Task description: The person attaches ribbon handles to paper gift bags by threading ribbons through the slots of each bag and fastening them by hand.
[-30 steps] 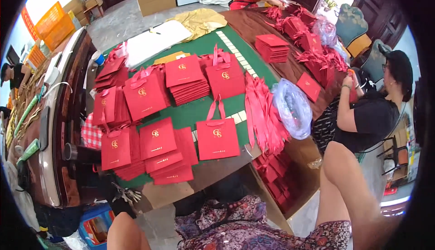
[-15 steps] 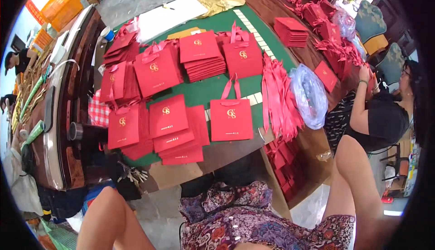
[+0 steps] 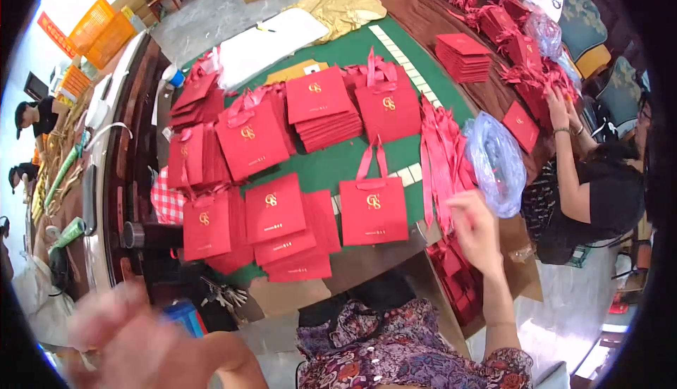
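My left hand (image 3: 130, 332) is a blurred shape at the lower left, too smeared to show its fingers. My right hand (image 3: 474, 228) hangs over the lower end of a bunch of red ribbons (image 3: 446, 160), its fingers curled in with nothing seen in them. Directly in front stands a single red paper gift bag (image 3: 374, 213) with ribbon handles. Left of it, flat red bags (image 3: 275, 209) lie in a fanned stack, beside another stack of handled bags (image 3: 206, 227). Behind are more stacked red bags (image 3: 319, 96) and a row of handled ones (image 3: 250, 139).
A clear bluish plastic bag (image 3: 497, 167) lies right of the ribbons. Below the table's right edge, a cardboard box (image 3: 518, 269) holds red bags. At the right, a co-worker (image 3: 599, 184) handles red ribbons. White sheets (image 3: 275, 36) and gold cloth (image 3: 338, 12) lie at the far side.
Earlier only my bent arms showed at the lower left and right, with both hands out of view. Now both hands are in view. The table appears shifted slightly right and down.
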A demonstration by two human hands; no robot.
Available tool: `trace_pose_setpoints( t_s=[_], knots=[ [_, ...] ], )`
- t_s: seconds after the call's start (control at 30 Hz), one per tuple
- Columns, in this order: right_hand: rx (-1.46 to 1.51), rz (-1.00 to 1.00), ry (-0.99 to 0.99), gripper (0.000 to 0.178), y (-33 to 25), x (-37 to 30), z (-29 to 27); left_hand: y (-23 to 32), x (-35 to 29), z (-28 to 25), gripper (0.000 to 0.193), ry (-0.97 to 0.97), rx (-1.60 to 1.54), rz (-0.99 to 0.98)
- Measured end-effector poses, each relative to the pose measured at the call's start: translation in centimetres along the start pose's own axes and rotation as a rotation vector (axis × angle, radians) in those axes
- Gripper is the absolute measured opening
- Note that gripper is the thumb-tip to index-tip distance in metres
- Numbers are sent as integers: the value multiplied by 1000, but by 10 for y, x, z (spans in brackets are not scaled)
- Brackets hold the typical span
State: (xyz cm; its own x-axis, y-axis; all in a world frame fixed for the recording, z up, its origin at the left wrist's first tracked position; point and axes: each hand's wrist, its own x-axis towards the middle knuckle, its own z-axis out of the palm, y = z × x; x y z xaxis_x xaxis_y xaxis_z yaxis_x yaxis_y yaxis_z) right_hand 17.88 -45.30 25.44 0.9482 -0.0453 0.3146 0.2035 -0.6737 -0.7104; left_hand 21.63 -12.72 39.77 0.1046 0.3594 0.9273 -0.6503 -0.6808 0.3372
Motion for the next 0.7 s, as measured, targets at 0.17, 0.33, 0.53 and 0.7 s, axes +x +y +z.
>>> trace_pose_setpoints(
  t_s=[0.17, 0.33, 0.53, 0.7],
  knots=[
    [-371, 19, -99, 34, 102, -48, 50, -37, -159, 19, 72, -1332, -237, -283],
    [-369, -3, -77, 37, 89, -43, 60, -23, -255, 20, 74, -1549, -94, -65],
    [-362, -38, -142, 26, 95, -43, 60, -31, -298, 25, 55, -1549, 12, 79],
    [-115, -92, 16, 18, 87, -42, 66, -27, -262, 32, 35, -1189, -109, -34]
  ],
)
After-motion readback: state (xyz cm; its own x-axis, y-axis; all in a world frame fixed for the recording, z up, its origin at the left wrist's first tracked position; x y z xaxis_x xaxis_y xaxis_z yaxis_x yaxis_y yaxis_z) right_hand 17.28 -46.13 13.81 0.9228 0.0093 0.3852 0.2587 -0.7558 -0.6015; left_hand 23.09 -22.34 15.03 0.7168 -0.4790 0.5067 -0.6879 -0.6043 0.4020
